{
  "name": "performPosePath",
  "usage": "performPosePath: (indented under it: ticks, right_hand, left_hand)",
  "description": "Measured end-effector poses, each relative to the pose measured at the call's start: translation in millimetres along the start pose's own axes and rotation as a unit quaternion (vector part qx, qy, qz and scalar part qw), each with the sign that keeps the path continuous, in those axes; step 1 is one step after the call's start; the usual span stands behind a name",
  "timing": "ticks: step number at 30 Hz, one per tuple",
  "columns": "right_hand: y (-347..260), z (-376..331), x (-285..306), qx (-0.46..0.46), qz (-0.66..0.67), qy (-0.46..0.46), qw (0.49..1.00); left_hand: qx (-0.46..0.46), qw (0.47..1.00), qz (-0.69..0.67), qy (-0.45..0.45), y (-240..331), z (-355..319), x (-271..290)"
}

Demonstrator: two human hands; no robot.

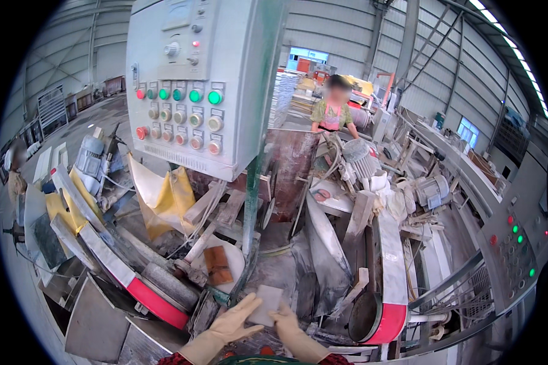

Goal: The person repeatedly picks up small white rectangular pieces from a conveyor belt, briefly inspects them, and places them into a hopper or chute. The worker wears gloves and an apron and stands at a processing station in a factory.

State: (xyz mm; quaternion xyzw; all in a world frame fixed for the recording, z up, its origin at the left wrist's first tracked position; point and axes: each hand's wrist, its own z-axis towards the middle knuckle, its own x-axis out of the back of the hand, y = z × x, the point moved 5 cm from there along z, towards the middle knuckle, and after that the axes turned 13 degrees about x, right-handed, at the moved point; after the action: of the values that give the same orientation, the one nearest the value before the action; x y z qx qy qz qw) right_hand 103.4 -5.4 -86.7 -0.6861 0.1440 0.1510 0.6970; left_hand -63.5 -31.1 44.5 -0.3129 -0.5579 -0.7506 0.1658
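Note:
A small grey rectangular tile (266, 303) is held between my two gloved hands, low in the middle of the view. My left hand (228, 322), in a cream glove, has its fingertips against the tile's left edge and its thumb spread below, around the lower left corner. My right hand (290, 331), gloved alike, grips the tile's lower right edge with its fingertips. Just beyond my left hand, a reddish-brown block (218, 265) lies on a pale rounded plate (234, 255).
A grey control cabinet (182, 128) with rows of buttons hangs ahead on a green post (252, 201). Machine beds with red-ended guards (158, 302) (388, 323) flank me. Another control panel (517, 243) stands at right. A co-worker (335, 109) stands beyond a motor (359, 159); another person (16, 173) is far left.

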Motion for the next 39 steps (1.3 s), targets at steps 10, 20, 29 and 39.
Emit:
performPosePath:
  ticks: [10,20,29,39]
  right_hand:
    - [-84.9,-77.3,323.1,0.258,-0.171,0.445,0.84]
    - [-52.8,-107.4,497.6,0.129,-0.363,0.589,0.71]
    - [-66.1,-59.3,499.3,0.114,-0.4,0.57,0.709]
    - [-133.1,-70.0,415.4,-0.094,-0.21,0.559,0.797]
  left_hand:
    - [0.417,0.819,0.362,0.159,-190.9,-64.2,146.3]
    - [0.408,0.833,0.344,0.145,-269.3,-116.1,137.0]
    - [0.46,0.759,0.46,-0.001,-269.2,-114.8,143.5]
    - [0.483,0.77,0.416,0.027,-255.5,-111.6,137.1]
